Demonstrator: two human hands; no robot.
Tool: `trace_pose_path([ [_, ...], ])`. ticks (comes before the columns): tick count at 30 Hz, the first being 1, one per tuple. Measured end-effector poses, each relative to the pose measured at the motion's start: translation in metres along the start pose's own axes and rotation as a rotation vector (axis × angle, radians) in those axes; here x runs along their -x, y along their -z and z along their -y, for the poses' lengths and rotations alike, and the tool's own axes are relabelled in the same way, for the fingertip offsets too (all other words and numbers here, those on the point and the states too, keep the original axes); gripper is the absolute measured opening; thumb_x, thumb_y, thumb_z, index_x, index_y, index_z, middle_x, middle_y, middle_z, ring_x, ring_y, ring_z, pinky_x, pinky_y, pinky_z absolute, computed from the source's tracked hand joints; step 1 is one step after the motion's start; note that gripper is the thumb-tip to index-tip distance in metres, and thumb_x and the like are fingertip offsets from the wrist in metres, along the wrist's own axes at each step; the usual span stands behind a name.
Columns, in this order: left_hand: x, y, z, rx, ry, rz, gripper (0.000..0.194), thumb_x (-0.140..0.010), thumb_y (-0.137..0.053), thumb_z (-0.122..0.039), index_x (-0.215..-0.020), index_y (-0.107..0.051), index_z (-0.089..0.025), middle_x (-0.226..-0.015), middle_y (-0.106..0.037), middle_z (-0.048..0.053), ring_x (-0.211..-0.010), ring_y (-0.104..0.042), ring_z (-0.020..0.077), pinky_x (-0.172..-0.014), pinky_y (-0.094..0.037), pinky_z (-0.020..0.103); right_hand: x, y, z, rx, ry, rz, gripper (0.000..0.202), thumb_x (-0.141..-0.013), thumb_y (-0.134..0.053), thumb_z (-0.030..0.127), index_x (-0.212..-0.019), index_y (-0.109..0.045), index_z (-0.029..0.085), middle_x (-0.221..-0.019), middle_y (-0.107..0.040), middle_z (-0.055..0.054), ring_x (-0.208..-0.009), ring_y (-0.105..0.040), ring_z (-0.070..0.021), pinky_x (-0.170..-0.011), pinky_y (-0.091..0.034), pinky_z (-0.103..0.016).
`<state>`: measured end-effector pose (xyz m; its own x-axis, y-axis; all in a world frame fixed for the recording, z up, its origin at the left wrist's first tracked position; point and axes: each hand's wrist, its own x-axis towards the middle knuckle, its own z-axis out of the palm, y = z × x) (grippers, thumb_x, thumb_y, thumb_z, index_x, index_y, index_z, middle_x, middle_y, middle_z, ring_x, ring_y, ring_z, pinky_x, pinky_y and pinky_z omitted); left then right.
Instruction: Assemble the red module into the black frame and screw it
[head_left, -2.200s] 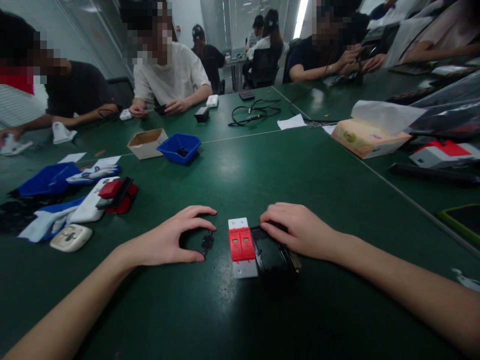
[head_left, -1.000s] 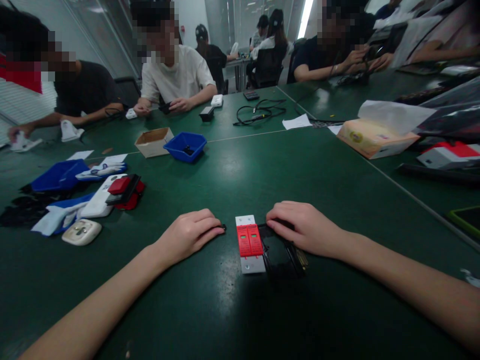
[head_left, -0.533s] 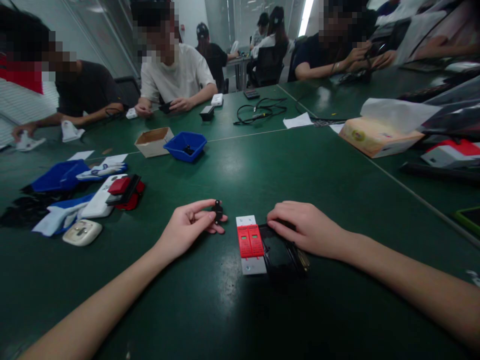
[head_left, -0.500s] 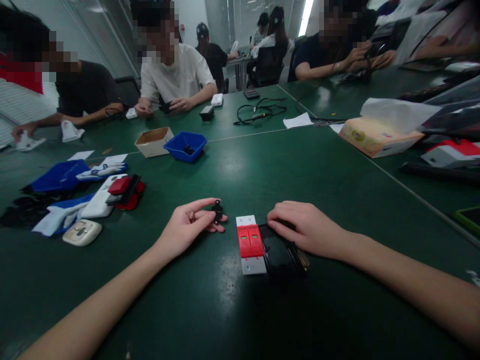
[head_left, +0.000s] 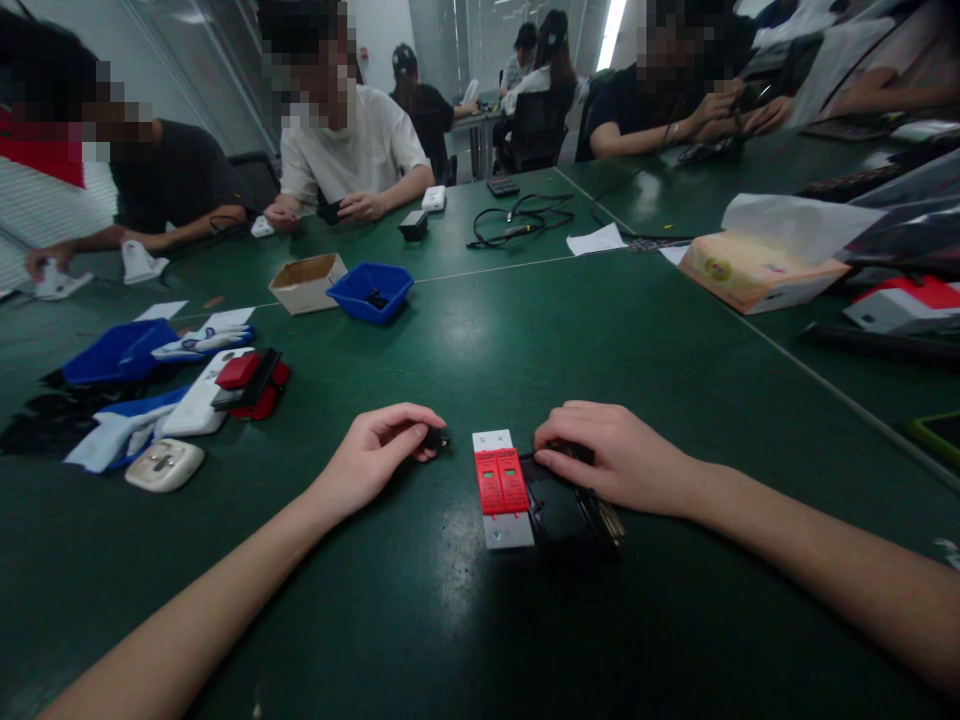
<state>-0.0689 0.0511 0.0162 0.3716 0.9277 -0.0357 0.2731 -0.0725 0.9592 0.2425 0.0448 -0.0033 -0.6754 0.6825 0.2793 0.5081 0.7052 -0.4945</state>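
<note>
My left hand (head_left: 391, 445) is closed, with a small black part (head_left: 435, 438) pinched between thumb and fingers. A bit of metal shows at its end; the rest is hidden by the fingers. To its right lies a red and light-grey two-pole surge protector (head_left: 501, 484), apart from that hand. Against the protector's right side are dark black pieces (head_left: 566, 510) with brass-coloured ends (head_left: 612, 522); their shape is hard to make out. My right hand (head_left: 600, 450) rests over their upper end, fingers curled, and what they grip is hidden.
At left lie a white earphone case (head_left: 165, 466), a red and black device (head_left: 251, 384), gloves (head_left: 131, 435) and a blue tray (head_left: 120, 350). Farther off are a blue bin (head_left: 373, 292), a cardboard box (head_left: 307, 282), cables (head_left: 525, 222) and a tissue pack (head_left: 761, 272). Other people sit across the table.
My left fingers have curled in and turned the small black part, so less of it shows. My right hand and the surge protector stay almost where they were.
</note>
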Motion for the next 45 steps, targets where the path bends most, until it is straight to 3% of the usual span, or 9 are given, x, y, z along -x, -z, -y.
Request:
trace_pose_path([
  [8, 0.002, -0.003, -0.007, -0.351, -0.328, 0.112, 0.029, -0.096, -0.051, -0.013, -0.086, -0.077, -0.018, -0.089, -0.072, 0.007, -0.087, -0.068, 0.0193, -0.084, -0.055, 0.035, -0.002, 0.004, -0.007, -0.337, -0.226, -0.036, 0.027, -0.100, -0.058, 0.038, -0.112, -0.075, 0.022, -0.092, -0.073, -0.004, -0.078, -0.065, -0.0179, -0.069, -0.047, -0.029],
  [10, 0.003, -0.005, -0.008, -0.455, -0.358, 0.151, 0.030, -0.097, -0.049, -0.011, -0.088, -0.076, -0.019, -0.091, -0.072, 0.006, -0.090, -0.067, 0.0195, -0.086, -0.054, 0.035, -0.003, 0.005, -0.008, -0.460, -0.277, -0.060, 0.027, -0.100, -0.058, 0.041, -0.104, -0.077, 0.021, -0.093, -0.071, -0.005, -0.085, -0.065, -0.0196, -0.074, -0.048, -0.031],
  [14, 0.005, -0.009, -0.006, -0.597, -0.386, 0.165, 0.031, -0.098, -0.046, -0.010, -0.092, -0.074, -0.020, -0.095, -0.071, 0.005, -0.095, -0.065, 0.0203, -0.088, -0.052, 0.037, -0.003, 0.007, -0.009, -0.607, -0.358, -0.083, 0.035, -0.100, -0.058, 0.049, -0.086, -0.071, 0.019, -0.080, -0.063, -0.002, -0.073, -0.059, -0.0174, -0.066, -0.045, -0.029],
  [20, 0.006, -0.009, -0.004, -0.647, -0.370, 0.169, 0.031, -0.098, -0.045, -0.009, -0.097, -0.073, -0.021, -0.109, -0.069, 0.006, -0.103, -0.064, 0.0215, -0.091, -0.052, 0.039, -0.001, 0.004, -0.021, -0.868, -0.421, -0.156, 0.039, -0.096, -0.060, 0.058, -0.098, -0.067, 0.020, -0.088, -0.068, -0.006, -0.073, -0.061, -0.0188, -0.063, -0.049, -0.030],
  [29, 0.007, -0.011, -0.004, -0.696, -0.400, 0.152, 0.027, -0.101, -0.046, -0.014, -0.104, -0.072, -0.021, -0.119, -0.068, 0.009, -0.110, -0.063, 0.0236, -0.095, -0.054, 0.042, -0.002, 0.005, -0.018, -1.011, -0.508, -0.223, 0.037, -0.090, -0.071, 0.052, -0.105, -0.070, 0.018, -0.078, -0.067, -0.003, -0.064, -0.057, -0.0152, -0.055, -0.044, -0.026],
  [33, 0.008, -0.011, -0.006, -0.717, -0.410, 0.174, 0.023, -0.103, -0.050, -0.021, -0.115, -0.070, -0.020, -0.120, -0.069, 0.010, -0.110, -0.063, 0.0242, -0.096, -0.055, 0.042, -0.004, 0.008, -0.015, -1.048, -0.657, -0.253, 0.037, -0.080, -0.080, 0.050, -0.101, -0.074, 0.019, -0.082, -0.070, -0.003, -0.067, -0.063, -0.0157, -0.057, -0.050, -0.026],
  [37, 0.008, -0.012, -0.005, -0.740, -0.415, 0.194, 0.024, -0.104, -0.051, -0.024, -0.119, -0.069, -0.020, -0.122, -0.068, 0.011, -0.112, -0.062, 0.0250, -0.097, -0.054, 0.044, -0.006, 0.010, -0.014, -1.099, -0.692, -0.267, 0.032, -0.073, -0.086, 0.044, -0.092, -0.075, 0.020, -0.079, -0.071, -0.001, -0.065, -0.064, -0.0141, -0.056, -0.052, -0.024],
  [40, 0.008, -0.012, -0.004, -0.749, -0.422, 0.196, 0.024, -0.104, -0.051, -0.025, -0.119, -0.068, -0.020, -0.123, -0.068, 0.011, -0.113, -0.062, 0.0253, -0.098, -0.054, 0.045, -0.007, 0.012, -0.014, -1.141, -0.710, -0.289, 0.035, -0.071, -0.087, 0.046, -0.090, -0.074, 0.020, -0.075, -0.071, -0.001, -0.055, -0.059, -0.0107, -0.044, -0.044, -0.019],
  [45, 0.008, -0.011, -0.004, -0.766, -0.421, 0.206, 0.024, -0.103, -0.051, -0.024, -0.118, -0.070, -0.021, -0.125, -0.067, 0.011, -0.114, -0.062, 0.0261, -0.100, -0.054, 0.047, -0.005, 0.017, -0.015, -1.217, -0.738, -0.312, 0.038, -0.074, -0.085, 0.046, -0.098, -0.072, 0.019, -0.075, -0.072, -0.002, -0.035, -0.035, -0.0024, -0.028, -0.020, -0.016],
])
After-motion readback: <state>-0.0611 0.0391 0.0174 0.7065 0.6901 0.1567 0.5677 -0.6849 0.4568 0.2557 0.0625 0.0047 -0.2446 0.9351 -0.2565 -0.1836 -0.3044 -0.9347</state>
